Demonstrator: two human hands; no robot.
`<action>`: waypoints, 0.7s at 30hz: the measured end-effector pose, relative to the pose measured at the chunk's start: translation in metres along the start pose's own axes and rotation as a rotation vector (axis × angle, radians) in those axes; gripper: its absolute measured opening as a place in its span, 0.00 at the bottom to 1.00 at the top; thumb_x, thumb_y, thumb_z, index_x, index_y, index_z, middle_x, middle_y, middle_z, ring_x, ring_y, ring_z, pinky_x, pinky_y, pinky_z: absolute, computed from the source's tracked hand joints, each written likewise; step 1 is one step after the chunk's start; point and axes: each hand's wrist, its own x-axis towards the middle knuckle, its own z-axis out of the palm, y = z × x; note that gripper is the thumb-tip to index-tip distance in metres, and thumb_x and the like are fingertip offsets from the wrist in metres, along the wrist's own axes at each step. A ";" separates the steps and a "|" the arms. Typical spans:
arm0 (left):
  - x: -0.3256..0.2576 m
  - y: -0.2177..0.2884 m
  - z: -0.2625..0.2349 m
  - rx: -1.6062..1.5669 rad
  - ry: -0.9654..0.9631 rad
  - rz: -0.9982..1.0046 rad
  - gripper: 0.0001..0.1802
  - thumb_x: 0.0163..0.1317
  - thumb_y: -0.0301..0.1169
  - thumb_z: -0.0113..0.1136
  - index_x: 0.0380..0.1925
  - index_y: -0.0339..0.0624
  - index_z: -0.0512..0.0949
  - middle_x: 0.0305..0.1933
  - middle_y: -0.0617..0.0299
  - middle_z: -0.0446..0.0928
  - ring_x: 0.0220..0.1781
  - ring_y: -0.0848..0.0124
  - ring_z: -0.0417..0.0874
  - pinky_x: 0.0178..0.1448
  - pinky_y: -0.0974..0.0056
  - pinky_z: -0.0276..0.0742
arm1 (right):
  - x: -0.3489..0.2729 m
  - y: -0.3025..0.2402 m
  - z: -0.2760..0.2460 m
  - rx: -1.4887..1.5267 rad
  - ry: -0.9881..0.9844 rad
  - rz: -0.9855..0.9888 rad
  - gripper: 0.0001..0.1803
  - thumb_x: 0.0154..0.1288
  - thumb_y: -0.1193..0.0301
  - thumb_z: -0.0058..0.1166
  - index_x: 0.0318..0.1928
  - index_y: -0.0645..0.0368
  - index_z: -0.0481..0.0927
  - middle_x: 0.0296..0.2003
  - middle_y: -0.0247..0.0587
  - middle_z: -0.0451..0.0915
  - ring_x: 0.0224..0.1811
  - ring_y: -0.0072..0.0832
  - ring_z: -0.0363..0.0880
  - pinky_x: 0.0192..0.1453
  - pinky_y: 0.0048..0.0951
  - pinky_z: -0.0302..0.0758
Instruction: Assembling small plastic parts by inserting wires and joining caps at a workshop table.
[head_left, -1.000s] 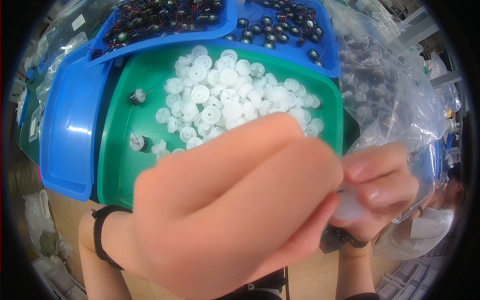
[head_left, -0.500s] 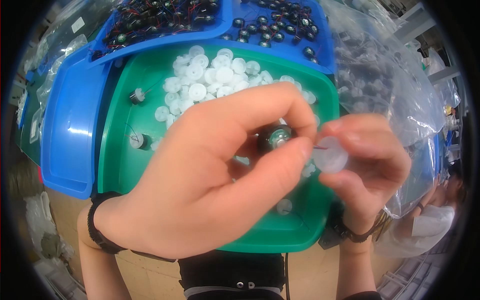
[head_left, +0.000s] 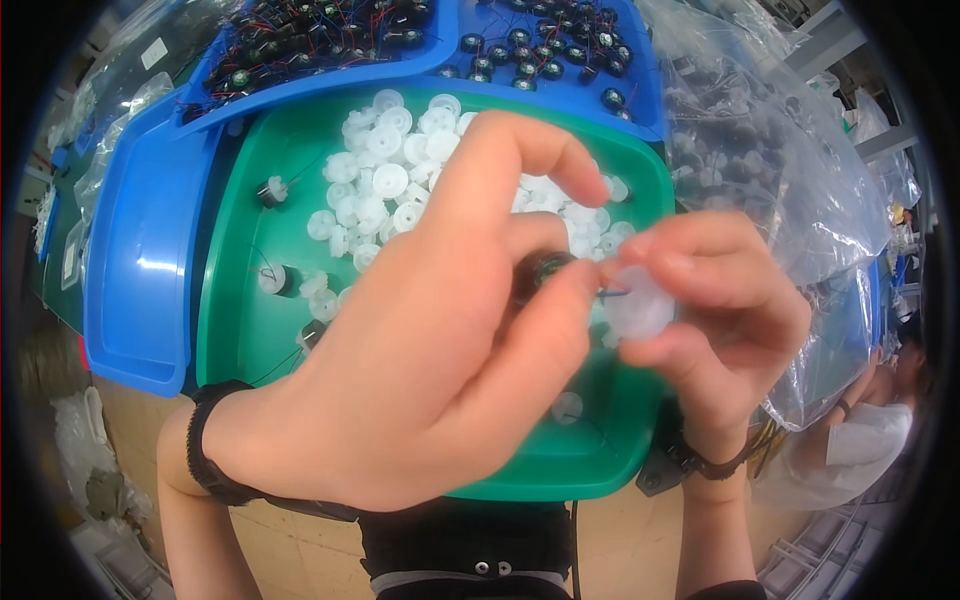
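My left hand point(head_left: 430, 350) pinches a small dark cylindrical motor point(head_left: 541, 271) between thumb and fingers, close to the camera. My right hand point(head_left: 715, 315) holds a white plastic wheel point(head_left: 638, 305) right beside the motor's tip; a thin shaft shows between them. Both hands hover over a green tray point(head_left: 240, 310). A heap of white plastic wheels point(head_left: 385, 195) lies in the tray's far part, and a few finished motor-and-wheel pieces point(head_left: 272, 280) lie at its left.
Blue bins point(head_left: 140, 260) flank the green tray at left and behind; the far ones hold many dark motors with wires point(head_left: 540, 50). Clear plastic bags point(head_left: 770, 170) of parts bulge at the right. Another person in white point(head_left: 870, 440) sits at the lower right.
Both hands have dropped lower and apart from the camera, uncovering the tray. The motor and the white wheel came into view and now sit tip to tip.
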 end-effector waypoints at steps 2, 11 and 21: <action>0.007 0.015 -0.002 0.079 -0.196 -0.053 0.17 0.60 0.19 0.38 0.51 0.32 0.55 0.25 0.66 0.67 0.22 0.84 0.60 0.26 0.77 0.55 | 0.001 -0.001 -0.001 -0.069 -0.052 -0.045 0.17 0.47 0.71 0.66 0.39 0.62 0.78 0.38 0.50 0.77 0.38 0.35 0.78 0.43 0.28 0.73; 0.000 -0.010 0.004 -0.334 -0.062 0.118 0.21 0.55 0.18 0.46 0.50 0.31 0.58 0.46 0.51 0.69 0.34 0.75 0.73 0.35 0.76 0.69 | -0.001 0.001 0.003 -0.011 0.050 -0.025 0.20 0.50 0.69 0.65 0.42 0.64 0.75 0.39 0.51 0.77 0.41 0.34 0.76 0.45 0.29 0.74; 0.012 -0.020 -0.002 -0.196 -0.042 0.486 0.21 0.45 0.06 0.55 0.41 0.28 0.69 0.45 0.44 0.74 0.50 0.60 0.78 0.46 0.62 0.82 | -0.004 0.000 -0.005 0.108 0.134 0.052 0.17 0.52 0.70 0.62 0.42 0.61 0.75 0.40 0.50 0.76 0.40 0.32 0.75 0.45 0.29 0.72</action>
